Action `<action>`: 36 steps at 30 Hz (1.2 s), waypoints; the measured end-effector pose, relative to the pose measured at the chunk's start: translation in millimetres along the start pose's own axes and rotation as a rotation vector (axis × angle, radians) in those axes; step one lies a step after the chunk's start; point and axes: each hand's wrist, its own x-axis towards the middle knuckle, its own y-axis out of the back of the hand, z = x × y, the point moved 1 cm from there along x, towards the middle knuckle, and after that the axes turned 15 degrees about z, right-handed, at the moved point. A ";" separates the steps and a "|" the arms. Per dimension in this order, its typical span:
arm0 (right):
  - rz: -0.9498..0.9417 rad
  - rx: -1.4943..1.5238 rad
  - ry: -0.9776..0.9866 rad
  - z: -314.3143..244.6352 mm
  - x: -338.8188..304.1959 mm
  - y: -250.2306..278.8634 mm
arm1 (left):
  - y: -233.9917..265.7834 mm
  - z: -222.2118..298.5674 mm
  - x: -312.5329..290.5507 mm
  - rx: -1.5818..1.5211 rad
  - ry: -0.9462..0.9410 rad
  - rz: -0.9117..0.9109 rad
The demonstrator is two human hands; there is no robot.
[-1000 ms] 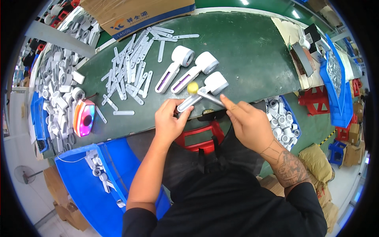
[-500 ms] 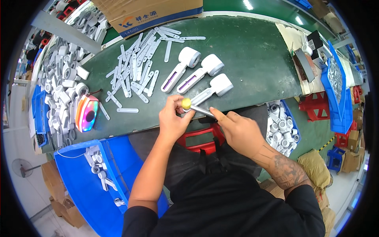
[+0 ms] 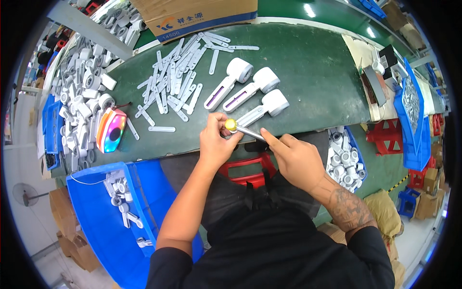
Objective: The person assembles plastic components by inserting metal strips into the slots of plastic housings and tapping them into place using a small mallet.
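One pinch, one grip

At the near edge of the green desk (image 3: 317, 86), a white, round-headed plastic device (image 3: 265, 107) is pinched at its handle end by the left hand (image 3: 217, 142), its long axis aimed roughly toward the far right corner. The yellow-headed, silver-handled tool (image 3: 249, 133), gripped by the right hand (image 3: 301, 161), has been shifted from mid-handle to that end.

Bright, fairly even indoor light covers the left hand (image 3: 217, 143) and right hand (image 3: 299, 163), both reasonably crisp. Ahead of the right hand, two white glare spots shine off the green floor (image 3: 337, 14). Left of the left hand, a light-up speaker (image 3: 111, 130) glows pink and blue. Nearer than both hands, the black shirt (image 3: 269, 241) swallows detail. Farther out, fisheye distortion bows the tabletop (image 3: 317, 72), and clutter softens toward a black rim.
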 end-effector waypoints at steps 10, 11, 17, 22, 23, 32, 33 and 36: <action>0.187 0.407 -0.191 1.4 12.0 5.6 | 20.2 10.9 3.1 0.047 -0.237 -0.037; 0.154 0.462 -0.275 0.1 12.5 19.6 | 33.8 26.2 -0.9 0.024 -0.122 -0.044; -0.003 0.686 -0.585 39.6 -3.4 54.7 | 178.5 44.6 34.5 -0.095 0.502 -0.018; -0.002 0.344 -0.493 44.8 -20.2 63.4 | 315.0 -13.9 105.3 -0.571 0.742 0.589; -0.060 0.375 -0.575 51.9 -26.5 59.7 | 364.2 -47.8 121.6 -0.607 0.746 0.538; 0.192 0.553 -0.716 59.6 -46.7 21.8 | 334.0 -102.8 226.8 -0.243 0.445 0.741; 0.196 0.494 -0.758 59.0 -37.8 22.1 | 291.9 -79.3 222.6 -0.068 0.361 0.659; 0.377 0.402 -0.648 77.4 -4.4 8.1 | 170.6 -13.1 191.7 0.073 0.103 0.183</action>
